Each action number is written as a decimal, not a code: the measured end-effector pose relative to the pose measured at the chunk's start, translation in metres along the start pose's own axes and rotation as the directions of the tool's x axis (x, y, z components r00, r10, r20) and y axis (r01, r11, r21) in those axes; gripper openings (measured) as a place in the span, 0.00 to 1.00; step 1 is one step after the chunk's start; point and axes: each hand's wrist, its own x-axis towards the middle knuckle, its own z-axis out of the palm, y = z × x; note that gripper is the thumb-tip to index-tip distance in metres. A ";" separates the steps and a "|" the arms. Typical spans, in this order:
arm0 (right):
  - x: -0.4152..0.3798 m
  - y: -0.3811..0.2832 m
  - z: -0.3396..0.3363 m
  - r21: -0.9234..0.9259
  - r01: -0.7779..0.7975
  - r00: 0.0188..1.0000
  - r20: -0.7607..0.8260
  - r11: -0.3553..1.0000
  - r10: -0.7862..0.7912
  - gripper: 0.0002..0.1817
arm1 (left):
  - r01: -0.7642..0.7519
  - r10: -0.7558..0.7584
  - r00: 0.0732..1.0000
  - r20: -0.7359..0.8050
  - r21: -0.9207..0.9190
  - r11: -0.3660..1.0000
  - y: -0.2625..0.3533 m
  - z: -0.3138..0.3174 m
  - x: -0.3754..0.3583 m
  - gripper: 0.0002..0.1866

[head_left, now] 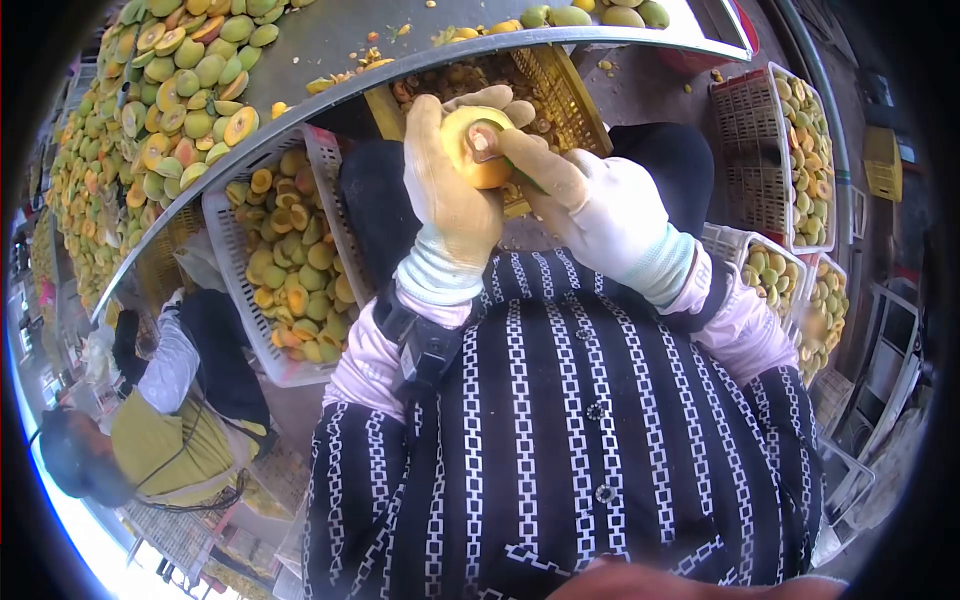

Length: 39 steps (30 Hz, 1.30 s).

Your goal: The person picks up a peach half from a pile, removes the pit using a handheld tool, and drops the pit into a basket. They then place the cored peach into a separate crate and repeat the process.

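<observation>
My left hand (pixel 450 185) is wrapped round a cut mango (pixel 462 130) with yellow-orange flesh, in front of my chest. The brownish pit (pixel 482 141) with a pale middle shows on its cut face. My right hand (pixel 595 200) is closed against the mango's right side, forefinger at the pit. A thin dark edge shows by that fingertip and something green lies under the fingers; what the right hand grips is mostly hidden. Both hands wear pale work gloves, the left one stained yellowish.
Cut mangoes (pixel 180 110) are heaped on the metal table (pixel 350 40) at left. Below its edge are a yellow crate (pixel 570 95) of scraps and a white crate (pixel 225 270) of mango halves. More filled crates (pixel 745 150) stand right. Another person (pixel 170 440) sits at lower left.
</observation>
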 end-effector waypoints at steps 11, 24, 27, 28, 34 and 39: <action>0.008 -0.003 -0.023 -0.064 -0.021 1.000 0.014 0.998 0.022 0.27 | 0.039 -0.041 0.998 -0.038 -0.056 0.998 -0.004 0.009 0.005 0.31; 0.006 0.007 -0.015 0.072 -0.003 0.979 0.204 0.997 -0.012 0.35 | 0.128 -0.127 0.992 -0.010 0.125 0.984 0.011 0.005 0.012 0.26; 0.004 0.011 -0.002 0.241 -0.029 0.990 0.138 0.970 -0.004 0.35 | 0.117 -0.119 0.993 -0.009 0.265 0.957 0.014 -0.002 0.017 0.28; 0.004 0.010 0.002 0.244 -0.030 0.991 0.137 0.969 -0.004 0.35 | 0.100 -0.098 0.995 -0.024 0.356 0.929 0.016 -0.001 0.019 0.28; 0.008 0.015 0.009 0.264 0.004 0.991 0.130 0.965 -0.040 0.33 | 0.108 -0.102 0.994 -0.036 0.214 0.971 0.011 -0.015 0.024 0.27; 0.018 0.011 0.004 0.446 -0.077 0.990 0.141 0.892 0.015 0.29 | 0.134 -0.117 0.988 -0.104 0.174 0.976 0.007 -0.008 0.033 0.28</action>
